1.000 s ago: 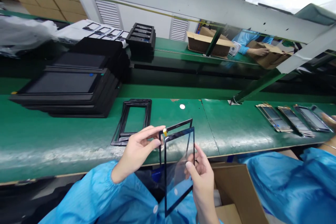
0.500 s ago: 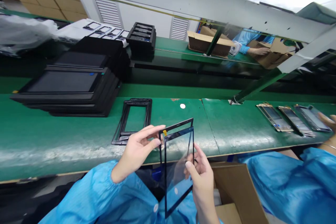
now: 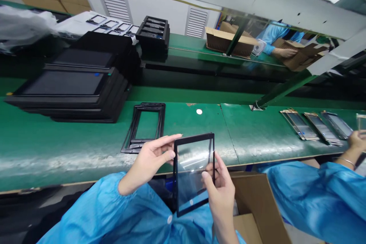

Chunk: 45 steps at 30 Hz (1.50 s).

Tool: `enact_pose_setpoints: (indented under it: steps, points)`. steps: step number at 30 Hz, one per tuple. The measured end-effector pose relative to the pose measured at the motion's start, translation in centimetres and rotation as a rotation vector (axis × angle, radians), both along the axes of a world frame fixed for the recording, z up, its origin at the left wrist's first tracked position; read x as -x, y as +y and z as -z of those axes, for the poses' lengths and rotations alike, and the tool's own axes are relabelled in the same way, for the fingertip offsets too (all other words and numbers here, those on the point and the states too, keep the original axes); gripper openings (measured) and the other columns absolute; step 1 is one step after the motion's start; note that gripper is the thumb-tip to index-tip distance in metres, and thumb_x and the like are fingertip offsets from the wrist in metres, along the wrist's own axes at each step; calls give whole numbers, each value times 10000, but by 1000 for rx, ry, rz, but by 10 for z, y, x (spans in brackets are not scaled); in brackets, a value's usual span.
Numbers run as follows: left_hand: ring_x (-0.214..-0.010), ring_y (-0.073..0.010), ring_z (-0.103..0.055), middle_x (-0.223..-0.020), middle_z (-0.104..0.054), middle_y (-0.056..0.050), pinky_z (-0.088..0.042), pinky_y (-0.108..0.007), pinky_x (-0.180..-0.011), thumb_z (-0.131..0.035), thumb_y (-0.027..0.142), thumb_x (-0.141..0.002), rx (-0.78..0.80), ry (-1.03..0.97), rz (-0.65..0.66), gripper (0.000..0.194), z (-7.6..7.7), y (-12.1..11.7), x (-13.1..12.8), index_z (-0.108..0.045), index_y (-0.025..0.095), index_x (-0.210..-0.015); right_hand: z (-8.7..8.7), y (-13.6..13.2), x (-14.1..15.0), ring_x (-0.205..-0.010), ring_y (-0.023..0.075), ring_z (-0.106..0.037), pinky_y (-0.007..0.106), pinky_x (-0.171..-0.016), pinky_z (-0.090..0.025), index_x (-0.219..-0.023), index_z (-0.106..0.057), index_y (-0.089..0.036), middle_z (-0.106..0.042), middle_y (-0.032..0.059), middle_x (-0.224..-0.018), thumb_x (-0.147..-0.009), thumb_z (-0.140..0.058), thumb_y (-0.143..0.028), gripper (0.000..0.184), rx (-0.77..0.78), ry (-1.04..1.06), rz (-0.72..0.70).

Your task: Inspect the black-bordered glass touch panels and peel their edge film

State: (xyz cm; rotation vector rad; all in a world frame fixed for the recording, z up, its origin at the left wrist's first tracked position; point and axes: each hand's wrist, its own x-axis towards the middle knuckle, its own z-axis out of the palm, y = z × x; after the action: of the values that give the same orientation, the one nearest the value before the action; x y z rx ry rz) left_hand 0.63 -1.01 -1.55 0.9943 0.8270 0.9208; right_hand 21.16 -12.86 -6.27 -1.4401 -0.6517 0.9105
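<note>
A black-bordered clear glass panel (image 3: pixel 194 167) stands upright in front of me, over the near edge of the green bench (image 3: pixel 71 148). My left hand (image 3: pixel 151 158) pinches its upper left corner with thumb and fingers. My right hand (image 3: pixel 219 188) grips the right edge, thumb on the front face. The panel now looks like a single closed piece with a small round hole near its bottom. Both sleeves are blue.
Black frames (image 3: pixel 145 126) lie stacked flat on the bench just beyond my left hand. A tall stack of black trays (image 3: pixel 71 91) stands at left. Several panels (image 3: pixel 314 126) lie at right near a co-worker's hand (image 3: pixel 356 141). An open cardboard box (image 3: pixel 257 206) sits below my right hand.
The two offset layers, with a yellow tab at the top left corner, have come together into one aligned panel. The panel tilted slightly toward me; the co-worker's hand shifted at right.
</note>
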Motion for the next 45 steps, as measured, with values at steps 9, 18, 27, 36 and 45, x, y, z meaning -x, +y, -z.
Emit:
enact_pose_setpoints:
  steps: [9, 18, 27, 36, 45]
  points:
    - [-995, -247, -795, -1066, -828, -89, -679, -247, -689, -898, 323, -882, 84, -53, -5, 512, 10, -2, 0, -772, 298, -1377, -10, 5, 6, -685, 132, -644, 218, -542, -567, -1500, -633, -252, -686, 5, -933, -881, -847, -364, 665, 24, 33, -14]
    - [-886, -232, -827, -1032, -860, -139, -664, -213, -667, -911, 372, -868, 121, 3, -5, 631, 9, -2, -2, -718, 217, -1449, -3, 4, 6, -717, 142, -650, 225, -572, -579, -1505, -623, -246, -695, 16, -947, -903, -822, -368, 646, 17, -8, -17]
    - [-970, -320, -847, -956, -859, -120, -676, -242, -649, -908, 386, -842, 36, 173, -37, 538, -2, -4, 0, -800, 187, -1330, -12, 10, -11, -1428, 327, -569, 514, -1165, -492, -1509, -640, -293, -579, 135, -1541, -975, -740, -360, 548, -110, -535, 81]
    - [-855, -279, -854, -879, -866, -117, -666, -227, -651, -877, 422, -861, -36, 324, 46, 486, -13, -12, 20, -827, 199, -1290, -53, 44, -19, -665, 228, -825, 325, -732, -672, -1082, -831, -236, -823, 34, -686, -919, -813, -390, 225, -114, 7, -136]
    - [-1230, -315, -764, -1341, -793, -118, -644, -372, -1008, -738, 393, -967, -385, 553, 159, 412, -19, -5, 21, -788, 265, -1356, -56, 42, -4, -603, 226, -822, 289, -622, -680, -1020, -829, -219, -856, 66, -774, -895, -841, -420, 237, -97, 12, -145]
